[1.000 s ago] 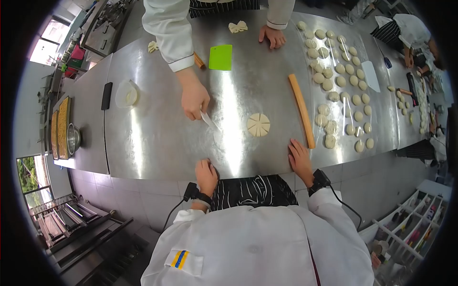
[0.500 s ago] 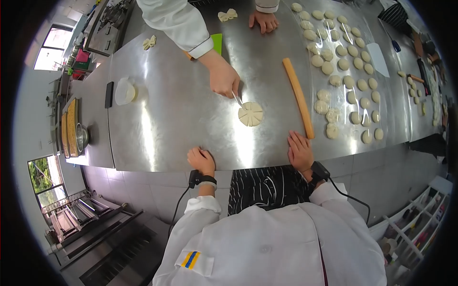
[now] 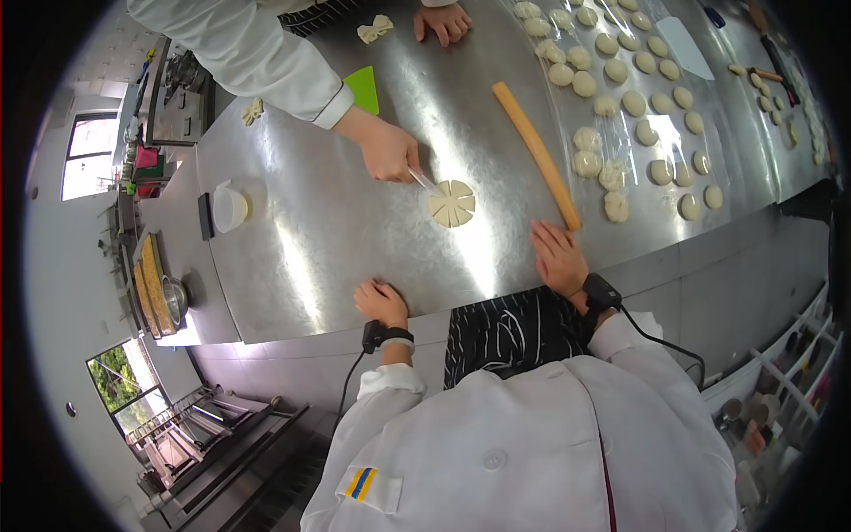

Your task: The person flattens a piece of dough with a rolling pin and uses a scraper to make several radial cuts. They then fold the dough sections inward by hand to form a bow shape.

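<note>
My left hand [image 3: 381, 303] rests at the near edge of the steel table [image 3: 372, 239], its fingers curled in and nothing visible in them. Flat on the table lies my right hand [image 3: 560, 259], fingers stretched out close to the near end of a wooden rolling pin [image 3: 537, 158]. Beyond my hands, a round of dough [image 3: 452, 204] has cuts running in from its edge. A co-worker's hand [image 3: 390, 152] holds a thin, pale tool [image 3: 427, 183] against that round's left side. Their other hand [image 3: 442, 24] rests on the far side.
Several dough balls [image 3: 634, 104] lie on plastic sheeting at right, near a white scraper [image 3: 685, 46]. A green scraper [image 3: 363, 90] and bow-shaped dough pieces [image 3: 375, 29] lie farther back. At left are a plastic tub [image 3: 230, 208] and a black bar [image 3: 206, 216].
The whole view has shifted and rotated. My hands keep their places on the table. The co-worker's tool stays at the dough round, now more at its left edge.
</note>
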### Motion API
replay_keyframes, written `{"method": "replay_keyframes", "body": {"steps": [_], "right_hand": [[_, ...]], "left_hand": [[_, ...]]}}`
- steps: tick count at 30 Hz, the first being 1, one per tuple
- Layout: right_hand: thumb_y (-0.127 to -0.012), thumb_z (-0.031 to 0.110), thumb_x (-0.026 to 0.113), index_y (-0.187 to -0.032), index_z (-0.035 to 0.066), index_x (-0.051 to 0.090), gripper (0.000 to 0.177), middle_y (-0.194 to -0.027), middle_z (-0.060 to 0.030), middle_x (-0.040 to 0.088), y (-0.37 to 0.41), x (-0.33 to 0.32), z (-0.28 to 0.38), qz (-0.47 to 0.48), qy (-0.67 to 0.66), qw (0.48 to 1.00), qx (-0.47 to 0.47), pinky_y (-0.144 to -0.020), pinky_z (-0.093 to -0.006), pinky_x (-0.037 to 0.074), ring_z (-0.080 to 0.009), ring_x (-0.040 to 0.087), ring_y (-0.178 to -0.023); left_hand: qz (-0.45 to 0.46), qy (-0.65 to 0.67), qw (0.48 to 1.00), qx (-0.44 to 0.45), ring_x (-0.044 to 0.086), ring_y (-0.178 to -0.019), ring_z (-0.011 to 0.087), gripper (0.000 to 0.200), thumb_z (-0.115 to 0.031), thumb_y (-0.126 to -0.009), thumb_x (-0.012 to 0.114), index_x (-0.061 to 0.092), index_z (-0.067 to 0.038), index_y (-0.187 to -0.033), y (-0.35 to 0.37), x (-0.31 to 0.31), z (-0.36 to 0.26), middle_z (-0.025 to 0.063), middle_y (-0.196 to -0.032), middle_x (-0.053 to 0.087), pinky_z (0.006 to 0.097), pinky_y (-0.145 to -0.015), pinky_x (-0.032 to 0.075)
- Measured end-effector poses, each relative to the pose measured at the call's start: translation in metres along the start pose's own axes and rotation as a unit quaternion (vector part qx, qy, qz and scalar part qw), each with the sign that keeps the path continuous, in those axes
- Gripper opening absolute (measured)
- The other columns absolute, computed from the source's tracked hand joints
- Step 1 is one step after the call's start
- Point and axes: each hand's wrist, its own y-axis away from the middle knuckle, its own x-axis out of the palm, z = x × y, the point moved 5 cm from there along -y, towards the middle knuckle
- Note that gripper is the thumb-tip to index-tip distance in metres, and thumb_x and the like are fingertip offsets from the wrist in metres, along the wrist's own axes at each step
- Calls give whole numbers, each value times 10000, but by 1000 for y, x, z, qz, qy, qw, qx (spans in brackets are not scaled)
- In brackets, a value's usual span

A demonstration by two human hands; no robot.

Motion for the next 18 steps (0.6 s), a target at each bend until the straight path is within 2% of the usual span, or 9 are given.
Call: {"method": "replay_keyframes", "body": {"steps": [18], "right_hand": [[-792, 75, 571, -1182, -38, 567, 406, -1360, -161, 506, -3, -5, 2, 3, 0, 1000, -7, -1020, -436, 368, -302, 473, -1256]], "left_hand": [[15, -1, 1000, -15, 492, -840, 335, 59, -72, -803, 521, 538, -48, -855, 0, 0, 1, 136, -866, 518, 431, -735, 374]]}}
